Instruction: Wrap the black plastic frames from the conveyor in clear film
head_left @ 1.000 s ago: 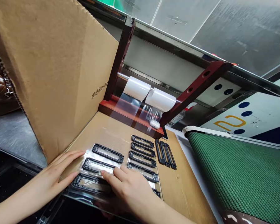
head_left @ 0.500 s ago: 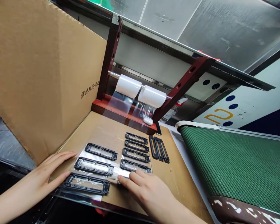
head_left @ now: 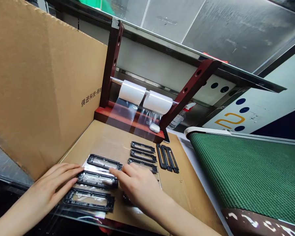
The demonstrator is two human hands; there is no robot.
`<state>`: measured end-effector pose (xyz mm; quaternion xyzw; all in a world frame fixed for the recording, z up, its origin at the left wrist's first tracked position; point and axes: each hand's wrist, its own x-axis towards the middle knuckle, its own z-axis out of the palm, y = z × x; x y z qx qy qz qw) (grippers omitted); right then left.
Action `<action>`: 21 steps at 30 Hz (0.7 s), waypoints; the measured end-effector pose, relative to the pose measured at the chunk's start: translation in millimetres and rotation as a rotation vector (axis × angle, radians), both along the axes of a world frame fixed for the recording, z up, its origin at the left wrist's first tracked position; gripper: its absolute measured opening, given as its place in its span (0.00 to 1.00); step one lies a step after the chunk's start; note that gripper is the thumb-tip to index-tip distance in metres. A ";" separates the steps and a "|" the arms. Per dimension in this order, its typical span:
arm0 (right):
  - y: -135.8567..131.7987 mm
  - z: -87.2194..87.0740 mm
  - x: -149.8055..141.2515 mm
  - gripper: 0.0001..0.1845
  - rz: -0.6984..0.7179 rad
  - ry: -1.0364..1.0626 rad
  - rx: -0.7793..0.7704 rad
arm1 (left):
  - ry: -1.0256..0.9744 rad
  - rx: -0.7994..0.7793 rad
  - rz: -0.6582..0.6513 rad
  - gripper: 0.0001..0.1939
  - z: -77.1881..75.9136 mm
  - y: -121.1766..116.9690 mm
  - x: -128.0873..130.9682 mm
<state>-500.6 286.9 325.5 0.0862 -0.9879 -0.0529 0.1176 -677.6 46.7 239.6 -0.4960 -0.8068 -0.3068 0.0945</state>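
My left hand (head_left: 54, 182) lies at the left ends of a column of black plastic frames on clear film, fingers stretched and thumb apart. Its fingertips are at the middle frame (head_left: 98, 179), and the thumb is above the lower frame (head_left: 89, 200). My right hand (head_left: 137, 183) reaches over from the right, index finger extended, its tip at the right end of the middle frame, just under the upper frame (head_left: 104, 162). Its thumb is hidden. A second column of black frames (head_left: 143, 155) lies beyond it, partly covered by this hand.
Two rolls of clear film (head_left: 132, 92) hang on a rod in a dark red stand (head_left: 135, 126). Several slim black frames (head_left: 167, 158) lie at the right of the cardboard-covered surface (head_left: 186, 190). A tall cardboard sheet (head_left: 46, 82) stands left; a green conveyor belt (head_left: 248, 173) runs right.
My right hand has moved left and slightly up, from the right-hand column to the left-hand one. My left hand stays by the left frames. The view has shifted slightly.
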 end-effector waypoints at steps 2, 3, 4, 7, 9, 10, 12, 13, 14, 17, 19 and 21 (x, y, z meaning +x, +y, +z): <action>-6.8 -9.2 -17.4 0.19 0.002 -0.032 0.003 | 0.017 0.047 0.007 0.17 2.5 1.2 1.3; -10.0 -12.3 -24.9 0.19 0.003 -0.049 0.003 | 0.023 0.080 0.009 0.16 4.2 1.8 2.3; -12.9 -14.3 -31.3 0.18 0.005 -0.066 0.003 | 0.028 0.109 0.009 0.16 6.0 2.5 3.4; -20.1 -14.4 -45.3 0.16 0.015 -0.122 0.002 | 0.031 0.141 0.005 0.15 10.4 4.4 5.9; -23.5 -12.5 -51.2 0.16 0.017 -0.154 0.000 | 0.033 0.146 0.002 0.15 11.5 5.0 6.2; -24.5 -11.6 -53.3 0.16 0.021 -0.162 -0.001 | 0.034 0.148 -0.004 0.15 11.6 5.1 6.0; -24.9 -10.6 -55.6 0.16 0.040 -0.167 -0.004 | 0.033 0.145 -0.009 0.15 11.3 4.9 5.2; -24.1 -10.3 -55.7 0.16 0.052 -0.165 -0.003 | 0.034 0.142 -0.008 0.15 11.2 4.8 4.9; -22.6 -10.2 -54.9 0.16 0.063 -0.163 0.001 | 0.037 0.140 -0.004 0.15 11.2 4.6 4.6; -15.3 -9.6 -48.5 0.17 0.082 -0.165 0.026 | 0.054 0.138 0.005 0.16 12.2 4.8 4.2; -10.2 -9.0 -42.9 0.17 0.092 -0.163 0.044 | 0.058 0.142 0.001 0.16 13.0 5.3 4.2; -6.8 -8.8 -38.4 0.18 0.110 -0.156 0.052 | 0.060 0.157 -0.007 0.16 13.5 5.9 4.2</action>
